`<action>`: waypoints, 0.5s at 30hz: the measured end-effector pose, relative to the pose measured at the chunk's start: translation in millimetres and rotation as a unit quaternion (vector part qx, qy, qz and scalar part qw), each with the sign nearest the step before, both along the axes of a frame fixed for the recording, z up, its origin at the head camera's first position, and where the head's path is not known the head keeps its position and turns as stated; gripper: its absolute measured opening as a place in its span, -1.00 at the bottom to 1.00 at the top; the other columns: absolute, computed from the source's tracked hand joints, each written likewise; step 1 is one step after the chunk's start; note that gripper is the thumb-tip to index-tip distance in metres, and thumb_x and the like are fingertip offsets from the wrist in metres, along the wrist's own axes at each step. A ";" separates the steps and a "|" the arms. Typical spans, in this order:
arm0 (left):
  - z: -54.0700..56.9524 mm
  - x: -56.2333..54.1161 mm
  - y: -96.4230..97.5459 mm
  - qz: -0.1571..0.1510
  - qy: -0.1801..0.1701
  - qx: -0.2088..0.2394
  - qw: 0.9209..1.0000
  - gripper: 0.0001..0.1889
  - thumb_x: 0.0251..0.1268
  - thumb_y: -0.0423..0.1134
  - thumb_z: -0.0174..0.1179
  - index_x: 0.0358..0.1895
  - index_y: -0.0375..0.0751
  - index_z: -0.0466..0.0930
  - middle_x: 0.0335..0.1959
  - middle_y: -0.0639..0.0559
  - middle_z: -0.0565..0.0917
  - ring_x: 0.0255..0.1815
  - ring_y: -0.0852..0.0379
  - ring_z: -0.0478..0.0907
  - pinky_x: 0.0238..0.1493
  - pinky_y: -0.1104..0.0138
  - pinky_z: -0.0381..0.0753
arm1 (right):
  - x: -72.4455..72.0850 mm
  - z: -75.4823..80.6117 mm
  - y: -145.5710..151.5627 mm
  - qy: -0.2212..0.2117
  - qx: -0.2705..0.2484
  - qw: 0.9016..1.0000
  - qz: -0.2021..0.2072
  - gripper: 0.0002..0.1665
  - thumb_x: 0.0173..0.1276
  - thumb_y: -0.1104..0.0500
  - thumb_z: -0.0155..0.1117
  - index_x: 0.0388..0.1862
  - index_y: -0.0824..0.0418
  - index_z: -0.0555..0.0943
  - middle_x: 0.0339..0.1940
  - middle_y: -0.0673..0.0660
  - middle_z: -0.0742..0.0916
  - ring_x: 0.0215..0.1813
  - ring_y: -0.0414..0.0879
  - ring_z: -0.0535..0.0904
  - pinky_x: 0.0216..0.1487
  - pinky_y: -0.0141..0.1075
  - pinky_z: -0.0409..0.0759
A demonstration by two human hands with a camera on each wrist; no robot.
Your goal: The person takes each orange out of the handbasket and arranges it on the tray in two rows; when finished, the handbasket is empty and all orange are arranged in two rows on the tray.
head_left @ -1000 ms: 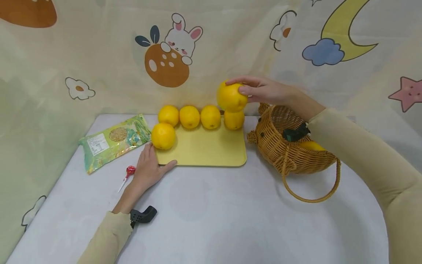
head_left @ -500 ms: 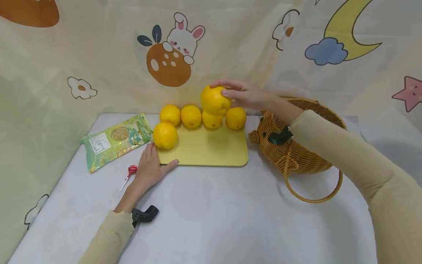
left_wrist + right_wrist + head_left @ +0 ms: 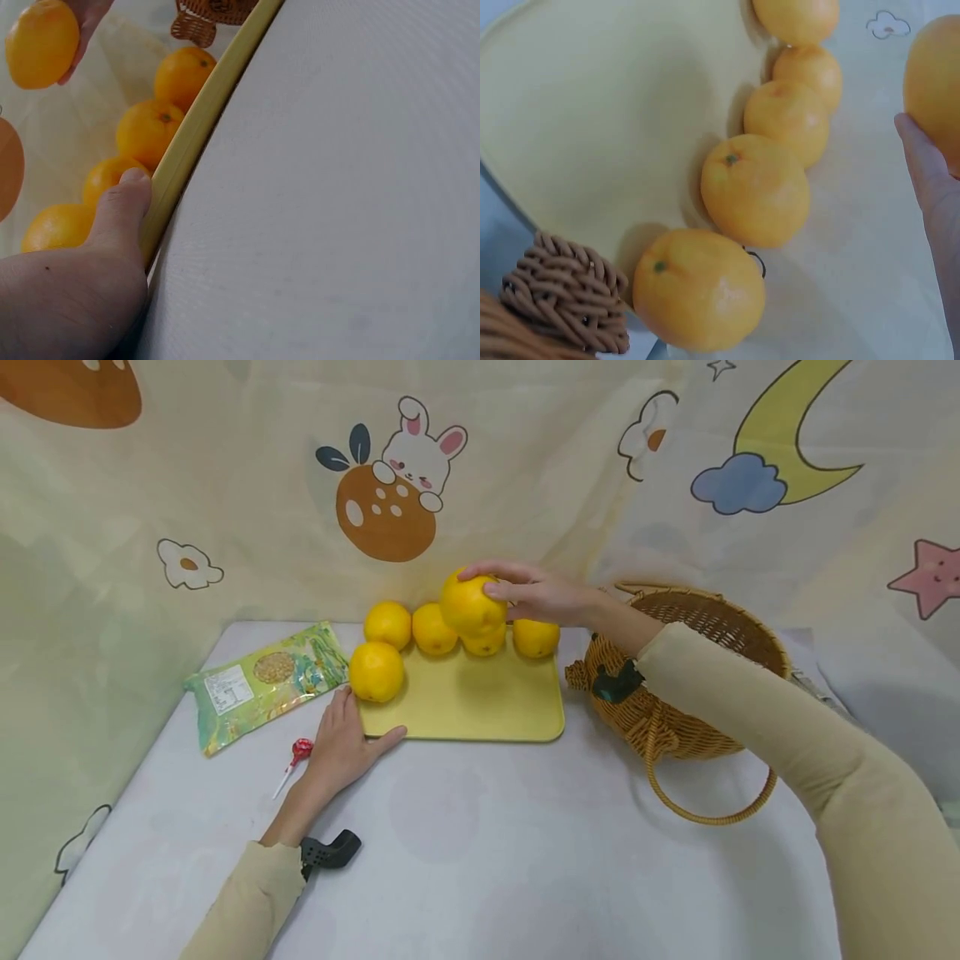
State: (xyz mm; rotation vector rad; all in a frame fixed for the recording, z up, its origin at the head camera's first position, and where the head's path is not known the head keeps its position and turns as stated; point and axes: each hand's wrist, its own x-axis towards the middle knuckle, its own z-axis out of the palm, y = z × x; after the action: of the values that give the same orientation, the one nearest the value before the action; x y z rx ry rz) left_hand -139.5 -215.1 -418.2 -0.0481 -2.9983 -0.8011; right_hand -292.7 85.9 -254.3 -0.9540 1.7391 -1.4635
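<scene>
My right hand (image 3: 551,596) grips a yellow orange (image 3: 467,608) from its right side, fingers over the top and thumb on the near side. In the head view this orange overlaps one in the row behind it. Several oranges (image 3: 756,191) sit along the back of a yellow tray (image 3: 480,706), and one more orange (image 3: 377,672) sits in front at the left. At the tray's front left corner rests my left hand (image 3: 343,747), fingers straight along the left side. Its thumb (image 3: 124,206) lies on the front rim in the left wrist view.
A wicker basket (image 3: 660,727) shaped like an animal stands right of the tray, its handle (image 3: 708,818) hanging forward. Left of the tray lie a green food bag (image 3: 266,685) and a red lollipop (image 3: 302,749). A printed cloth (image 3: 540,460) hangs behind the table.
My right hand has carried the orange leftward along the back row and slightly down, from over the rightmost orange to over the one left of it. My left hand has stayed at the tray corner.
</scene>
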 end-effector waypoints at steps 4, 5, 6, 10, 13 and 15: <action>-0.8 0.4 0.3 0.000 0.001 0.001 1.000 0.16 0.15 0.37 0.15 0.48 -0.49 -0.16 0.41 -0.37 0.05 0.38 -0.29 0.06 0.45 -0.10 0.03 | 0.6 -5.2 -6.6 -0.030 -0.012 0.999 -0.015 -0.53 0.59 0.13 -0.19 0.42 0.12 0.28 0.47 0.13 0.30 0.26 -0.01 0.44 0.18 -0.22 0.58; -1.0 0.3 0.3 0.000 0.001 0.001 1.000 0.16 0.15 0.38 0.15 0.48 -0.49 -0.16 0.41 -0.37 0.05 0.38 -0.29 0.06 0.45 -0.10 0.03 | 0.7 -6.0 -8.2 -0.037 -0.013 0.999 -0.017 -0.53 0.59 0.12 -0.20 0.42 0.11 0.27 0.47 0.14 0.30 0.26 -0.01 0.44 0.18 -0.22 0.57; -1.2 0.3 0.3 0.001 0.000 0.001 1.000 0.17 0.15 0.38 0.15 0.48 -0.49 -0.16 0.41 -0.37 0.05 0.38 -0.28 0.06 0.45 -0.10 0.03 | 1.2 -6.6 -9.5 -0.044 -0.014 0.999 -0.020 -0.54 0.59 0.11 -0.21 0.41 0.10 0.26 0.47 0.14 0.30 0.27 0.00 0.43 0.18 -0.21 0.57; -1.2 -0.3 0.5 0.002 -0.003 0.000 1.000 0.18 0.14 0.39 0.14 0.49 -0.48 -0.16 0.43 -0.37 0.03 0.39 -0.28 0.05 0.47 -0.10 0.02 | 2.3 -8.7 -13.6 -0.050 -0.012 0.998 -0.024 -0.56 0.60 0.09 -0.23 0.39 0.05 0.24 0.47 0.13 0.29 0.32 0.03 0.40 0.28 -0.09 0.51; -1.5 -0.7 0.2 0.002 -0.003 -0.001 1.000 0.18 0.14 0.39 0.14 0.49 -0.48 -0.17 0.43 -0.37 0.03 0.40 -0.28 0.04 0.48 -0.10 0.00 | 1.7 -12.4 -15.8 -0.045 -0.009 0.999 -0.017 -0.52 0.60 0.08 -0.23 0.44 0.05 0.21 0.49 0.11 0.26 0.38 0.05 0.35 0.37 0.01 0.42; -1.7 -1.0 0.3 0.002 -0.002 -0.001 1.000 0.17 0.14 0.39 0.14 0.49 -0.47 -0.17 0.42 -0.37 0.04 0.39 -0.27 0.05 0.48 -0.10 0.01 | 1.2 -15.2 -17.1 -0.036 -0.002 0.999 -0.014 -0.49 0.60 0.08 -0.23 0.47 0.06 0.21 0.52 0.08 0.25 0.42 0.04 0.32 0.42 0.05 0.35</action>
State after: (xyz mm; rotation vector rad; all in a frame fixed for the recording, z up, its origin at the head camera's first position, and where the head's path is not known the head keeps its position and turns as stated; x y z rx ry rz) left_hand -140.5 -214.8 -419.9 -0.0405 -3.0011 -0.7997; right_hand -291.4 68.7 -269.5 -0.8717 1.7034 -1.5007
